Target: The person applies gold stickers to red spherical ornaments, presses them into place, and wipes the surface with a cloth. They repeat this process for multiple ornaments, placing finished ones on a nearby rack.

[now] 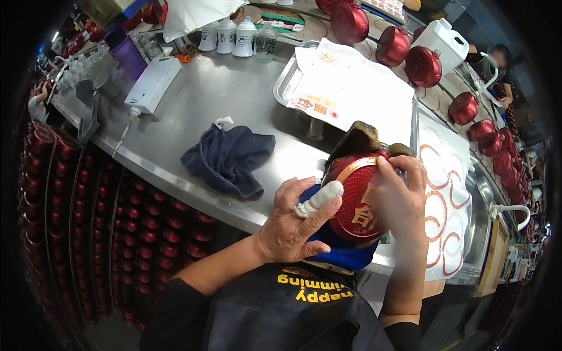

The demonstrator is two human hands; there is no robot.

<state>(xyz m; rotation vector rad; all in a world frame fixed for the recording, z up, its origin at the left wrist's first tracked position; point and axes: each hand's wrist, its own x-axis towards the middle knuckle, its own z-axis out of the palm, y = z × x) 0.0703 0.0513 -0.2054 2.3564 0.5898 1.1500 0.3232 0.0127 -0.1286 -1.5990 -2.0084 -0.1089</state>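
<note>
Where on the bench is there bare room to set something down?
The widest bare patch of steel bench lies between the white box, the small bottles, the papered tray and the dark blue cloth. Smaller: the near edge between box and cloth. Crowded: around the left hand and right hand at the red vessel, and the ring-strewn white sheet rightward.

Gold characters [362, 217] on bottle [350, 196], yellow lettering [319, 287] on clothing [257, 310]
</note>
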